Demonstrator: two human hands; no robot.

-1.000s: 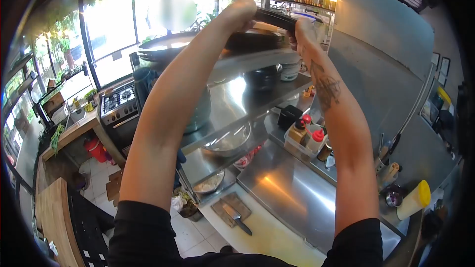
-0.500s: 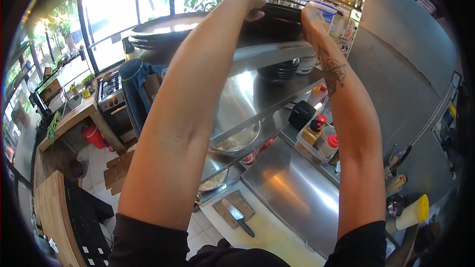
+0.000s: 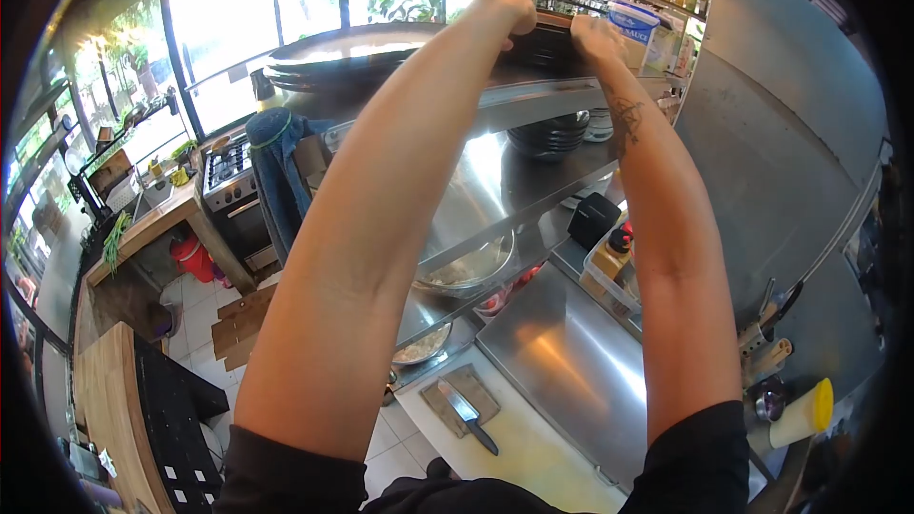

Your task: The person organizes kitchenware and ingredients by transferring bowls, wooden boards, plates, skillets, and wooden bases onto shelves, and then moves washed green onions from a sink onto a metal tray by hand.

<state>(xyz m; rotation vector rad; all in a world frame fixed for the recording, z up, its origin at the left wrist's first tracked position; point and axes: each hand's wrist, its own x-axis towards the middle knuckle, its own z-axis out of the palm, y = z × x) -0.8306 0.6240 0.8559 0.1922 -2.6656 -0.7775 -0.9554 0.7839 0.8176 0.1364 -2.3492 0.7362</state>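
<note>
Both arms reach up to the top steel shelf. My left hand (image 3: 511,15) is curled at the left side of a stack of black plates (image 3: 543,46), its fingers partly hidden behind the wrist. At the right side of that stack, my right hand (image 3: 597,40) grips the rim. The stack is at the shelf's level; whether it rests fully on the shelf I cannot tell. To its left lie large dark round trays (image 3: 333,65), stacked. A white tub with a blue label (image 3: 632,30) stands just right of my right hand.
Black bowls (image 3: 549,137) sit on the shelf below. Lower down are a glass bowl of food (image 3: 466,265) and a bin of sauce bottles (image 3: 609,271). A knife (image 3: 468,417) lies on a cloth over the white cutting board (image 3: 543,471). A grey metal panel (image 3: 781,86) rises at right.
My hands have come slightly closer together, and the black plates sit a little lower between them. More of the blue-labelled tub shows. The view has shifted slightly.
</note>
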